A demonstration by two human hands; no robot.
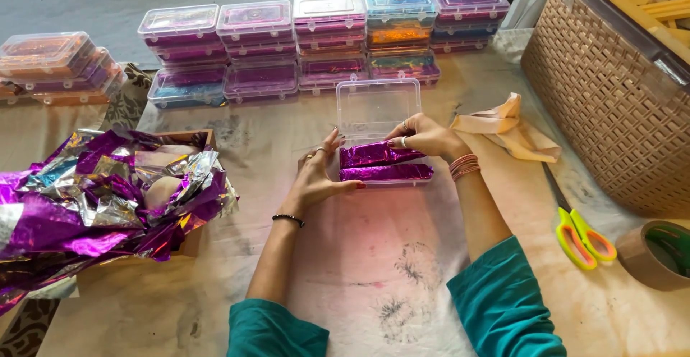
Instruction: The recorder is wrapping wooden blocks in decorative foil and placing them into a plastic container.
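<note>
A small clear plastic box lies in the middle of the table with its lid open and standing toward the back. Two purple foil-wrapped bars lie side by side in it. My left hand rests against the box's left end, fingers touching the near bar. My right hand presses on the right end of the far bar.
Stacks of closed clear boxes with coloured contents line the back. A pile of purple and silver foil covers a wooden box at left. At right are a woven basket, a cloth, yellow-green scissors and a brown tape roll.
</note>
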